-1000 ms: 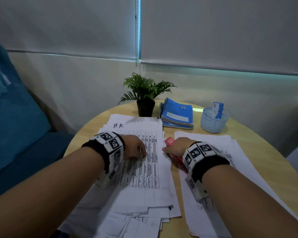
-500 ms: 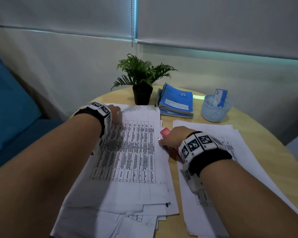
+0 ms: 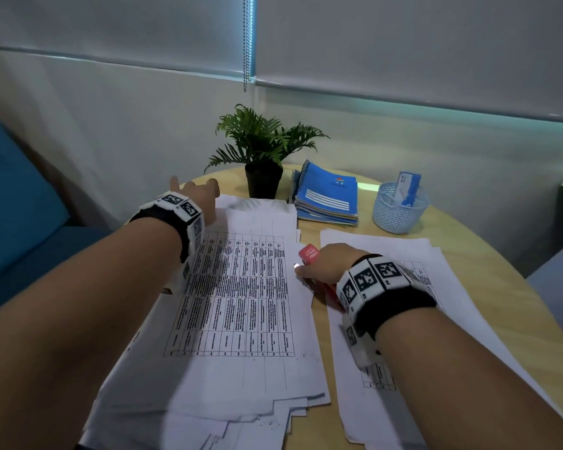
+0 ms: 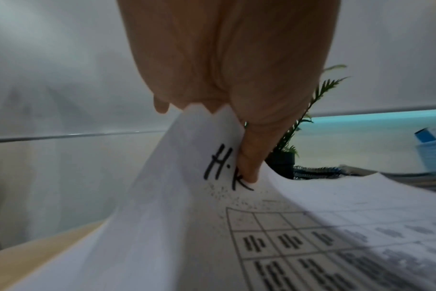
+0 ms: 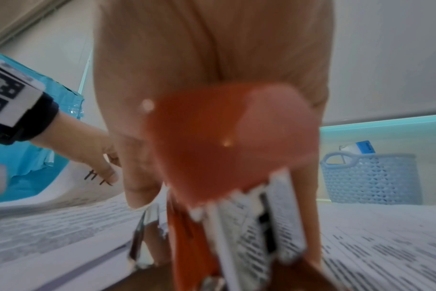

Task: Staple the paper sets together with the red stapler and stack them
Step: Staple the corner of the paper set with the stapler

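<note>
left hand (image 3: 199,199): at about 10 o'clock on the table (image 3: 468,254), thumb and fingers pinching the far-left corner of the top paper set (image 3: 241,303), the corner marked "H.R" (image 4: 224,167); corner lifted and curling up.
right hand (image 3: 325,263): centre of table, fingers wrapped around the red stapler (image 3: 309,254), nose pointing to 12 o'clock. Can't tell whether the mouth is open.
paper set: on the left pile, toward 9 o'clock; second pile (image 3: 420,271) at 3 o'clock under the right forearm.
handling, paper: judged light, floppy, sheets slide on each other; edges at 6 o'clock already fanned. Hold it at the pinched corner, keep the sheets squared, staple next to the thumb.
handling, stapler: judged rigid, smooth plastic top; grip mid-body and press on the front end.
risk: sheets skewing before the staple goes in.
clutter: plant (image 3: 263,151), blue notebooks (image 3: 327,196), mesh basket (image 3: 398,211) from 12 to 2 o'clock, well apart from the work.
</note>
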Action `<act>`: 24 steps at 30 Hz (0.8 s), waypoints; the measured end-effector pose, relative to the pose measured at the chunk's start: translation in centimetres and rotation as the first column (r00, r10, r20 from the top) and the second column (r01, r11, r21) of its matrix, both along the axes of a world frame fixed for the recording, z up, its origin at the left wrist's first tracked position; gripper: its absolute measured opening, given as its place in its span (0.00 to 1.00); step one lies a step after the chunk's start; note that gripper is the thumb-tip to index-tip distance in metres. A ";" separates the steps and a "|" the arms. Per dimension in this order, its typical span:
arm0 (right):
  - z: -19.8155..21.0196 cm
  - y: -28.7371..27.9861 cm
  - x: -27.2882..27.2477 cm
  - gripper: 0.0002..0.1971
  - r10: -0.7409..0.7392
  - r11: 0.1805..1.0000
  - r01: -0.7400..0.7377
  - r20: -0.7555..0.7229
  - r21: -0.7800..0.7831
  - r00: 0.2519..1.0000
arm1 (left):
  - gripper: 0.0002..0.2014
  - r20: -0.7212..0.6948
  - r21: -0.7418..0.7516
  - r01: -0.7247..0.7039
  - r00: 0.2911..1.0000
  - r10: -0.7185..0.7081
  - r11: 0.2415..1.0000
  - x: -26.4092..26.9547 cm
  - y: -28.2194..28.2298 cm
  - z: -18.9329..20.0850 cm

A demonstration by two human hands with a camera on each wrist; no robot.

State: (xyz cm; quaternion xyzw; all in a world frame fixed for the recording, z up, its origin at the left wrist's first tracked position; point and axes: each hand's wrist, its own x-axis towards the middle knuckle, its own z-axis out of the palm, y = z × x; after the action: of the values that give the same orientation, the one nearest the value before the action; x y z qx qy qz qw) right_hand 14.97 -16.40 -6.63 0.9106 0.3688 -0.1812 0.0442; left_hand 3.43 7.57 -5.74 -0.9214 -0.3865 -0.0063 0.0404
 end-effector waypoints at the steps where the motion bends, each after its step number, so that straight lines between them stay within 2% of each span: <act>1: 0.0 -0.2 -0.1 0.26 -0.001 1.000 0.001 -0.011 -0.001 1.000 | 0.12 0.012 0.006 0.011 1.000 -0.011 1.000 -0.2 -0.1 0.5; 3: 0.0 -0.6 -0.3 0.26 -0.014 1.000 0.014 -0.048 0.004 0.999 | 0.07 0.069 0.019 0.018 0.997 -0.019 1.000 -0.7 -1.0 1.6; 6: -0.1 -1.7 -0.5 0.30 -0.015 0.999 0.018 -0.096 0.030 0.995 | 0.07 0.241 0.070 0.027 0.970 -0.044 0.997 -2.0 -2.7 3.3; 8: -0.1 -2.8 -0.4 0.32 -0.023 0.993 0.048 -0.216 0.109 0.976 | 0.06 0.409 0.064 0.049 0.910 -0.071 0.997 -3.2 -3.6 4.2; 10: 0.2 -4.1 -0.7 0.32 0.015 0.961 0.109 -0.442 0.254 0.897 | 0.05 0.595 -0.029 0.132 0.799 -0.089 0.991 -4.3 -4.5 5.4; 12: 1.0 -5.3 -1.5 0.32 0.074 0.897 0.185 -0.550 0.402 0.832 | 0.03 0.692 -0.152 0.262 0.717 -0.087 0.953 -5.1 -5.8 6.7; 15: 1.7 -6.4 -2.3 0.31 0.151 0.792 0.201 -0.504 0.576 0.851 | 0.04 0.734 -0.183 0.343 0.671 -0.104 0.921 -5.9 -7.7 8.8; 16: 1.9 -6.7 -2.5 0.30 0.176 0.759 0.226 -0.527 0.611 0.832 | 0.04 0.759 -0.184 0.360 0.644 -0.101 0.914 -6.0 -8.3 9.6; 18: 2.4 -7.3 -2.9 0.28 0.218 0.679 0.302 -0.577 0.669 0.787 | 0.05 0.803 -0.168 0.404 0.585 -0.113 0.899 -6.2 -9.6 11.3; 22: 3.7 -8.6 -2.8 0.30 0.279 0.511 0.438 -0.624 0.740 0.730 | 0.04 0.867 -0.085 0.451 0.473 -0.157 0.889 -6.0 -11.6 14.4; 24: 4.8 -9.4 -2.4 0.27 0.305 0.430 0.524 -0.665 0.735 0.682 | 0.03 0.869 -0.076 0.416 0.474 -0.144 0.906 -5.7 -11.9 15.3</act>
State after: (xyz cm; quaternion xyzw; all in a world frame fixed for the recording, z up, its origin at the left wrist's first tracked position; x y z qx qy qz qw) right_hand 12.58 -25.78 -1.80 0.6617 0.3227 -0.3007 -0.6063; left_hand -2.30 -4.38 9.55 -0.8469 -0.1956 -0.4053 -0.2833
